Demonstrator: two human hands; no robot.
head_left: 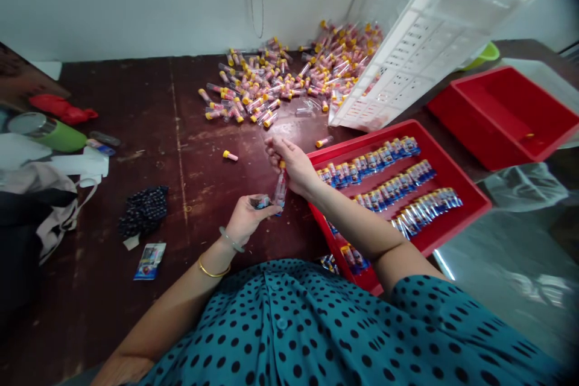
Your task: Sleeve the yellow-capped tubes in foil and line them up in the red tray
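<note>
My left hand (248, 217) is closed round several small printed wrappers (259, 201). Its thumb and fingers also pinch the lower part of a clear tube with a yellow cap (281, 184), which has blue print near its bottom end. Just above, my right hand (289, 163) has its fingers curled in around the capped end of that tube. How firmly it grips there is partly hidden. One loose yellow-capped tube (230, 156) lies left of my right hand, and another small tube (324, 142) lies beyond it.
A red tray (434, 241) at right holds rows of blue-wrapped tubes. A heap of yellow-capped tubes (271, 81) lies by the wall, beside a tilted white crate (407, 66). A red bin (479, 126) stands farther right. Dark cloth (143, 210) and a blue packet (149, 261) lie left.
</note>
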